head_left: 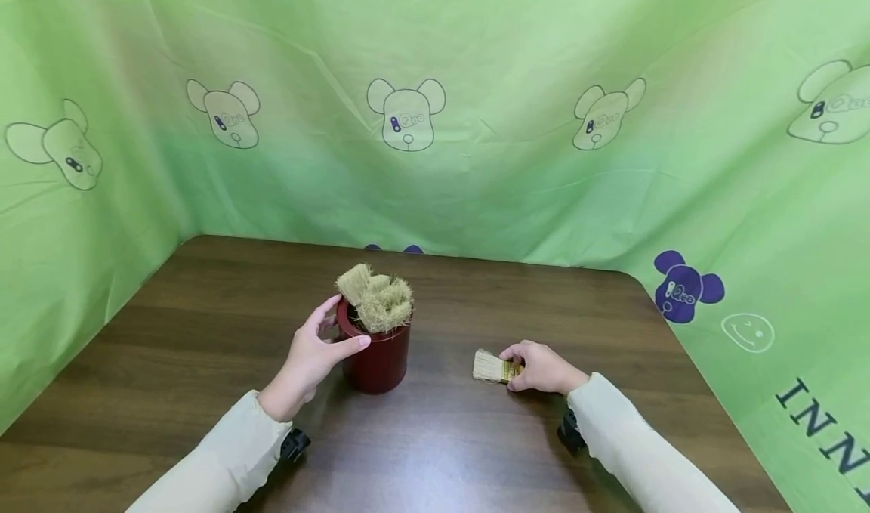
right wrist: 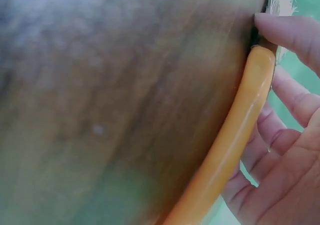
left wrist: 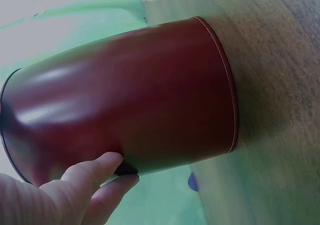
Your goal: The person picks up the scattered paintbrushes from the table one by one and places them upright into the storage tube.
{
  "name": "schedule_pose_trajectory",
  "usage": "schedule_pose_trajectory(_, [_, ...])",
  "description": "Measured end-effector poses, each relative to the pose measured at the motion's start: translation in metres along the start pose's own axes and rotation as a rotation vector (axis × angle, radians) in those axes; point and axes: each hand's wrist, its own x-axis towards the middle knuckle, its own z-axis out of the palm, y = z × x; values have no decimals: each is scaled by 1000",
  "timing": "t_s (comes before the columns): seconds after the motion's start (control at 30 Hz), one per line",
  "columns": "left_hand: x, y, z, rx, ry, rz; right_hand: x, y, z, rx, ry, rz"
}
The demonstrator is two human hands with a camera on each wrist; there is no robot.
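A dark red cylindrical holder (head_left: 376, 366) stands upright left of the middle of the table, with several brushes (head_left: 384, 305) in it, pale bristles up. My left hand (head_left: 316, 354) holds the holder at its near-left side, thumb over the front rim and fingers round the far-left side. In the left wrist view, fingertips (left wrist: 110, 161) press against its smooth wall. Off to the right, my right hand (head_left: 544, 367) pinches a paintbrush (head_left: 488, 367) by its ferrule, low over the table, bristles pointing left. Its orange handle (right wrist: 235, 120) runs back beside the palm in the right wrist view.
The brown wooden table (head_left: 224, 316) has rounded far corners. Green cloth (head_left: 489, 188) with printed bear heads hangs behind it and along both sides. Light sleeves and black wrist bands cover the wrists.
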Motion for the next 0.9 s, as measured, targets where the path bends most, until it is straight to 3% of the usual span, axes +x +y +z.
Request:
schedule_pose_trajectory(0.33, [2, 2, 6, -12, -18, 12, -1, -4, -10, -27, -23, -49])
schedule_pose_trajectory(0.6, [2, 1, 8, -24, -25, 1, 9, -18, -22, -36, -24, -67])
schedule_pose_trajectory(0.9, [-1, 0, 0, -4, -9, -16, 36, -46, -28, -37, -60, -211])
